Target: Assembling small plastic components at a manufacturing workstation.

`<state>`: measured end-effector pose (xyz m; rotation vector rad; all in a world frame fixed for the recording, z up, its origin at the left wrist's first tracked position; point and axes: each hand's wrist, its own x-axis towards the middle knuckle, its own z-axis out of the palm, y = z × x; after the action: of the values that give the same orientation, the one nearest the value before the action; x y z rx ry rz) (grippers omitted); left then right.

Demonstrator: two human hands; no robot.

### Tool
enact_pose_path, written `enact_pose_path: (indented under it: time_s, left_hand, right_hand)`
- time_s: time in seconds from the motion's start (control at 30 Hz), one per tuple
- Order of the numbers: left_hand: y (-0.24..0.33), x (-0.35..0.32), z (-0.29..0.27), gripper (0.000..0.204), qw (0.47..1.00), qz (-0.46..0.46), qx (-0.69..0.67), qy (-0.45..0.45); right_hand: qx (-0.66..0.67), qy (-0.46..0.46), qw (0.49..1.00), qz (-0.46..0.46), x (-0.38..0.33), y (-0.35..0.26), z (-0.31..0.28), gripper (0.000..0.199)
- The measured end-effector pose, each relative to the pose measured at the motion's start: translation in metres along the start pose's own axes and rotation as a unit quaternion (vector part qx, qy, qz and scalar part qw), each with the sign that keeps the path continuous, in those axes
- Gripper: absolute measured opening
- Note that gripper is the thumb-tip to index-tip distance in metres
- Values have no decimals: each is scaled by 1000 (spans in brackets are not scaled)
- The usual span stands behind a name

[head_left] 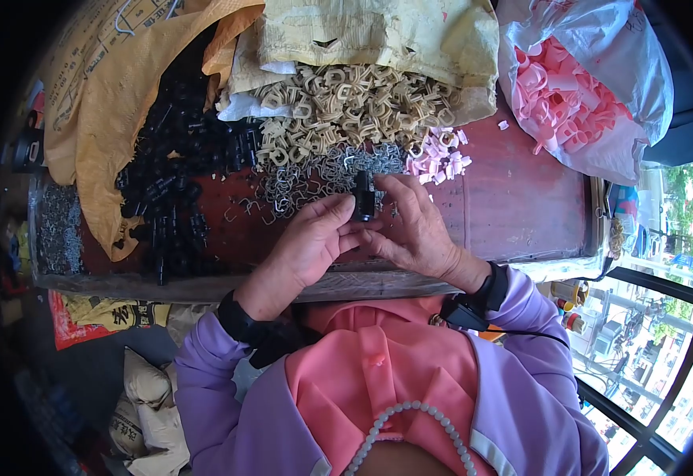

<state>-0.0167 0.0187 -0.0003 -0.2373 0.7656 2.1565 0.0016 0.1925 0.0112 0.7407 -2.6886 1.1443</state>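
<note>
A short black cylindrical plastic part [364, 200] stands upright between my hands, just above the near side of the table. My left hand [314, 236] is closed on it, thumb against its left side and fingers underneath. From the right, my right hand [419, 226] closes round the same part, its index finger at the upper end and its thumb low by the left fingertips. Whether a smaller piece sits between those fingers is hidden. Just beyond my hands lies a heap of bent metal clips [307, 181]. Small pale pink pieces [439, 159] lie beyond my right hand.
Beige plastic loops [354, 107] spill from a pale yellow sack [378, 36] at the back. Black plastic parts [173, 178] pile up by an orange woven sack [104, 151] on the left. A white bag [632, 71] of pink pieces [564, 95] stands far right on the dark red table [521, 210].
</note>
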Motion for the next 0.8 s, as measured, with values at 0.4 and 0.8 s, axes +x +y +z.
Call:
enact_pose_path:
  time_s: [0.4, 0.8]
  left_hand:
    - [1, 2, 2, 24, 992, 84, -16, -88]
    - [-3, 5, -1, 24, 989, 97, 25, -110]
  right_hand:
    - [83, -33, 996, 11, -2, 1, 8, 11]
    - [79, -41, 993, 84, 0, -3, 5, 12]
